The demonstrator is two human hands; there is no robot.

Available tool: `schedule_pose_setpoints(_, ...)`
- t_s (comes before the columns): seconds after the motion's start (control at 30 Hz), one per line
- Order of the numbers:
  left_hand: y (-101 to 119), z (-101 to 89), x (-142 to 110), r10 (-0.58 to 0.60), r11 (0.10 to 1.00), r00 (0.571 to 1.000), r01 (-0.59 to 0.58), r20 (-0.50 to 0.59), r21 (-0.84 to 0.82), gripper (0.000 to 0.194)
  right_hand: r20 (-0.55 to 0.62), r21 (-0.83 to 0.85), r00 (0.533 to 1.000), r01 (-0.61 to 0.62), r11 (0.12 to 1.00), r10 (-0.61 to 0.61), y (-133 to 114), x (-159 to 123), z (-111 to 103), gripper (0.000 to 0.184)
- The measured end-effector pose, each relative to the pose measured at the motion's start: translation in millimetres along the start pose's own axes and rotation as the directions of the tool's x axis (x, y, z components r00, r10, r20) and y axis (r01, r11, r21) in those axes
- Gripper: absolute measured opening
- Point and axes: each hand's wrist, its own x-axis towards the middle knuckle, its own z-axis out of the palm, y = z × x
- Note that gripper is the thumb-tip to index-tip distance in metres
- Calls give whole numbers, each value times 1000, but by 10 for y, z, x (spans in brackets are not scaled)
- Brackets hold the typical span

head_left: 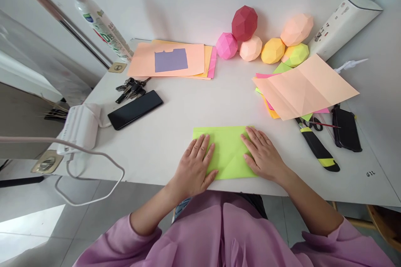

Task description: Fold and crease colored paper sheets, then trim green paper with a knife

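A light-green sheet of paper (230, 150) lies flat near the front edge of the white table, apparently folded, with a faint diagonal crease across it. My left hand (196, 167) rests flat on its left side, fingers stretched out and slightly apart. On the right side of the paper lies my right hand (263, 152), palm down, with its fingertips near the upper right corner. Both hands press on the sheet without gripping it. Parts of the paper's left and right edges are hidden under the hands.
Peach sheets (307, 87) and other coloured papers lie right, beside a box cutter (319, 148) and black phone (346, 129). Faceted paper balls (244, 23) line the wall. Leftward are a paper stack (140, 60), keys (133, 89), another phone (136, 110), power strip (79, 127) and bottle (100, 25).
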Motion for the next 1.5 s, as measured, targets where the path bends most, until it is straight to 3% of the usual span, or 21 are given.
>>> schedule_pose_setpoints(0.1,-95,-48,0,23,1000,999,-23,37,-10,72,-1,12,1000,0,1000,0,2,-3,5,57)
schedule_pose_setpoints(0.3,-457,-243,28,134,983,968,-103,212,-153,58,3,14,1000,6,1000,-6,12,-1,1,60)
schedule_pose_setpoints(0.47,-518,-309,55,143,978,963,-103,229,-180,50,7,14,1000,-2,1000,2,10,3,8,57)
schedule_pose_setpoints(0.63,-333,-277,63,54,992,986,-35,157,-121,46,2,23,1000,4,1000,-4,9,-2,13,59)
schedule_pose_setpoints(0.87,-36,-89,56,-59,998,997,57,-49,-42,45,11,17,1000,-7,1000,6,2,8,-1,56)
schedule_pose_setpoints(1.13,-77,67,-18,39,997,977,-52,-210,-58,69,19,10,1000,-10,1000,10,-30,-11,-26,57)
schedule_pose_setpoints(1.5,-75,73,-7,80,995,960,-92,-269,-31,79,-75,-52,981,-180,982,176,-153,-144,-43,53)
